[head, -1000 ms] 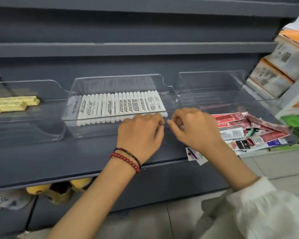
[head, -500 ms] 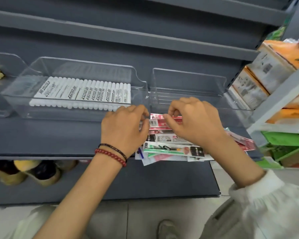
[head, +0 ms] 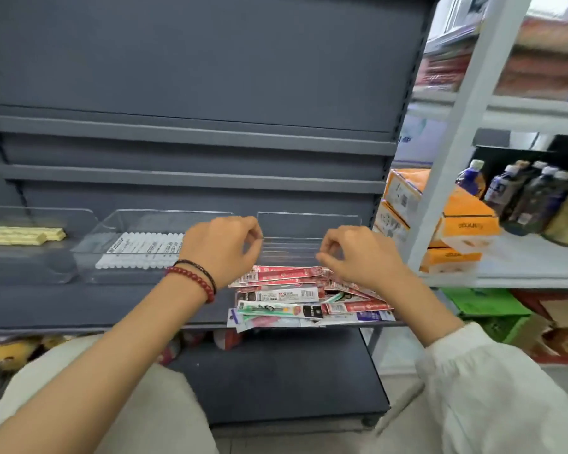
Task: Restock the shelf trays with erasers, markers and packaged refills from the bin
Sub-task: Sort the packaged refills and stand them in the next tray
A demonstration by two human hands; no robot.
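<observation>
Grey shelf [head: 79, 306], white rack [head: 466, 126] alongside

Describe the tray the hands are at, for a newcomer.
On the grey shelf, three clear trays sit in a row. It is the rightmost tray, behind the heap of refill packets. Its neighbours hold white markers and yellow erasers; it holds neither.
</observation>
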